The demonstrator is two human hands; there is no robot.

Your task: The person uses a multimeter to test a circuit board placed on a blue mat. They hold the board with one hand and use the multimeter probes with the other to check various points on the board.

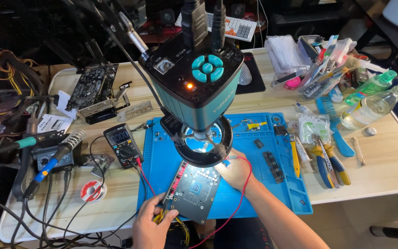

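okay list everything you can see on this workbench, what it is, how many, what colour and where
Circuit board: one, dark grey, on the mat's near edge under the ring light.
Work mat: one, blue, table centre.
Microscope camera: one, teal and black, above the mat.
Multimeter: one, black, left of the mat.
Probe lead: one, red, looping past the right hand.
Soldering iron: one, blue-handled, in its holder at left.
Graphics card: one, black, far left.
Pliers: two, yellow-and-blue handles, right of the mat.
Bottles: two, one green, one clear, far right.
Left hand: holding the board's near corner.
Right hand: on the board's right edge.
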